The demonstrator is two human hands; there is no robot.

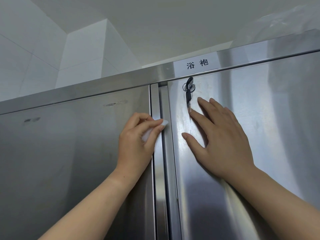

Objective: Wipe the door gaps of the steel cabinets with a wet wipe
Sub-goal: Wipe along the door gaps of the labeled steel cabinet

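Two steel cabinet doors fill the head view, the left door (69, 161) and the right door (268, 127). Between them runs a vertical gap with a steel strip (161, 179). My left hand (136, 144) pinches a white wet wipe (163, 122) and presses its tip against the strip near the top of the gap. My right hand (220, 137) lies flat on the right door with fingers spread, holding nothing. Its fingertips sit just below a black key (188, 96) hanging from the lock.
A white paper label (196, 64) with black characters is stuck on the steel top rail (103, 84) above the right door. White tiled wall (34, 58) and ceiling rise above the cabinets. Clear plastic film (285, 19) lies on the cabinet top at right.
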